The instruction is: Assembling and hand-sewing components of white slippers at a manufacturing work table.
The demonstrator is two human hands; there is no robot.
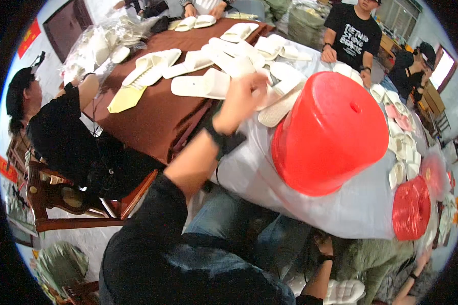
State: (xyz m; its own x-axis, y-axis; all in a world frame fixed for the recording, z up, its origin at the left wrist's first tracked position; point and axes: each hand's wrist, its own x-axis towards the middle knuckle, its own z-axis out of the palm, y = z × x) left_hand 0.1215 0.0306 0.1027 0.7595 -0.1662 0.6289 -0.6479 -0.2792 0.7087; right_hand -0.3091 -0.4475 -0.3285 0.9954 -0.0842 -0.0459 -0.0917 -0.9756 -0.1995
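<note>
My left hand (241, 101), with a dark band at the wrist, reaches over the table among white slippers. Its fingers are bent but smeared by motion, so I cannot tell if they grip anything. Beside it lie a white slipper (201, 85) and another with its pale sole (279, 109) showing. Just right of these stands a large red plastic tub or stool (336, 132), bottom up, with a small hole. Low by the table's near edge is my right hand (323, 245), its fingers in shadow. Below that arm lie more white slippers (343, 292).
A brown cloth (163, 119) covers the left table; grey-white sheeting (259, 173) covers the near one. Bagged slippers (99, 51) lie far left. A red twine roll (411, 209) sits at the right edge. Co-workers are around; one sits left by a wooden chair (81, 221).
</note>
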